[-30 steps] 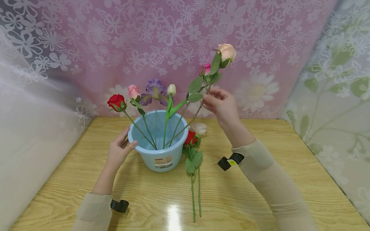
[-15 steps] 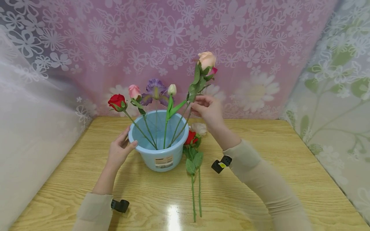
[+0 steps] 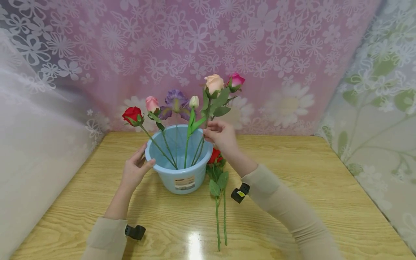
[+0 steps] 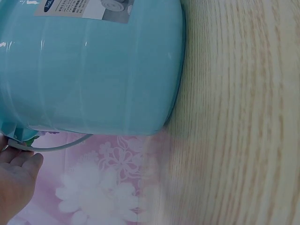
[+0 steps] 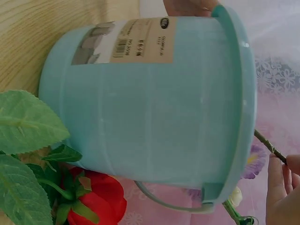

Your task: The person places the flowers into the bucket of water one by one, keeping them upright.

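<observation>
My left hand (image 3: 132,172) grips the left rim of the light blue bucket (image 3: 166,181), thumb at the rim and fingers outside. My right hand (image 3: 223,139) pinches the stem of a peach rose (image 3: 214,84), which stands nearly upright with its lower end inside the bucket. Beside it leans a magenta rose (image 3: 236,81). Also standing in the bucket are a red rose (image 3: 132,115), a pink rose (image 3: 151,104), a purple iris (image 3: 175,102) and a white tulip (image 3: 194,102). In the right wrist view, fingertips (image 5: 276,180) meet a dark stem (image 5: 269,145).
Another red rose (image 3: 215,156) lies on the wooden table (image 3: 276,224), right of the bucket, with a second green stem (image 3: 225,220) alongside. That stem's bloom is hidden behind my right hand. A pink floral curtain (image 3: 156,43) hangs behind; pale curtains hang at both sides.
My right hand has moved left and down with the peach rose, bringing it from a rightward slant to nearly upright. The magenta rose now shows to its right. My left hand stays on the rim.
</observation>
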Demonstrator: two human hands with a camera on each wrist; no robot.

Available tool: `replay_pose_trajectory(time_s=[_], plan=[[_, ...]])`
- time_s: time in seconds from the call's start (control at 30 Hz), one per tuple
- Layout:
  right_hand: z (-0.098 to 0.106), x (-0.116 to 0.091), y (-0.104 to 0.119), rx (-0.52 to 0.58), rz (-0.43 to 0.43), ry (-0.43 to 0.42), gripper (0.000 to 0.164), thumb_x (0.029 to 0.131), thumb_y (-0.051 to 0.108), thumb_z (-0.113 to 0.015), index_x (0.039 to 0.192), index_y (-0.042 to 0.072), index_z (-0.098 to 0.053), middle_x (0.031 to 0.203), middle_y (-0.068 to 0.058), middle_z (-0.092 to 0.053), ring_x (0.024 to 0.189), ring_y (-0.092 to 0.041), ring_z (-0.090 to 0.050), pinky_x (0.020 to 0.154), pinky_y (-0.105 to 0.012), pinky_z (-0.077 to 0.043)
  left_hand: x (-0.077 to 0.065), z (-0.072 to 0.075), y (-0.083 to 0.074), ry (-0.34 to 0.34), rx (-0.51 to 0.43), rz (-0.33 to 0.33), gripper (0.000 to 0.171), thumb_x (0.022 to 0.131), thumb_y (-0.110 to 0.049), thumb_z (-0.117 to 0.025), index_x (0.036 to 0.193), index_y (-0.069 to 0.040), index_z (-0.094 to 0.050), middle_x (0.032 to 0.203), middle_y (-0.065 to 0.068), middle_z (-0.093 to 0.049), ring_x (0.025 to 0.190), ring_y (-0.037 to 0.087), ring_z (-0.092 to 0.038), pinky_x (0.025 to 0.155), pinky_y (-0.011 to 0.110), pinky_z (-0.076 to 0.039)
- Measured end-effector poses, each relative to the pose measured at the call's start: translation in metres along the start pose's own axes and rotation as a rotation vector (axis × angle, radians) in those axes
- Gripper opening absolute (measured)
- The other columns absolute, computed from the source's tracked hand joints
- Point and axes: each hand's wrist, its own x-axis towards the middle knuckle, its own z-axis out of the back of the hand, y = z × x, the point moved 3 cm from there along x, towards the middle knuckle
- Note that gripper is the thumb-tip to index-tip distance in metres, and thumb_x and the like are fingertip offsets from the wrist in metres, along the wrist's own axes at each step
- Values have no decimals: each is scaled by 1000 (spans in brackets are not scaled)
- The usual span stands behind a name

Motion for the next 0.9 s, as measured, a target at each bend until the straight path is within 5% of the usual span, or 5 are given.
replay_pose_trajectory(time_s=[0.9], plan=[[-19, -5, -24, -295, 89, 75, 19, 78, 2, -65, 96, -3, -62, 84, -10, -59, 71, -19, -60, 66, -27, -53, 1, 0, 4, -4, 4, -3, 59, 82, -2, -61, 133, 5, -33, 137, 15, -33, 126, 24, -28, 100, 32, -30]])
